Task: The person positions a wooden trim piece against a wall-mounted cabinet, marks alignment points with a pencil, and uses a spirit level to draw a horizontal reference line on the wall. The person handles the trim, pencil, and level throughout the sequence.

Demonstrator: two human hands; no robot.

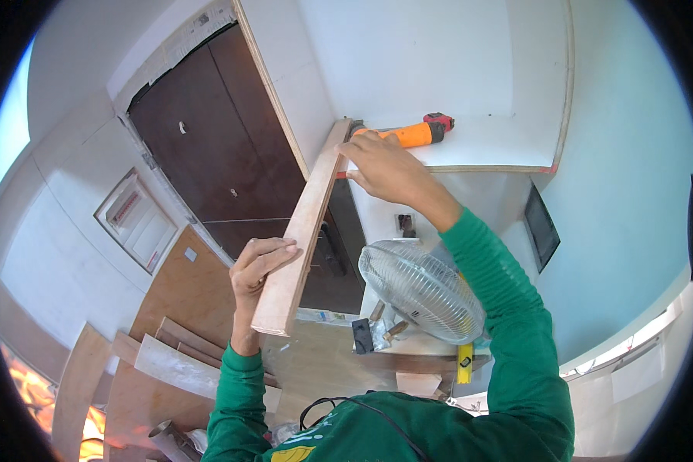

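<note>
A long, narrow wooden board [304, 223] slants up and away in front of me, its near end toward my chest. My left hand [260, 266] grips it near that end, fingers over the top face and the thumb hidden. Toward the far end, my right hand [389, 168] is closed on the board's right edge, thumb below the fingers. Just beyond the right hand, an orange cylindrical tool [414, 136] with dark ends lies on a white shelf [508, 142]. The board's far tip is beside it, at the shelf's left corner.
A wire-caged fan [423, 292] stands below my right forearm. A yellow spirit level [464, 363] is near my chest. Wood panels [173, 366] lean at lower left. Behind the board is a dark brown door [215, 131]. A red-and-black tool [439, 121] sits on the shelf.
</note>
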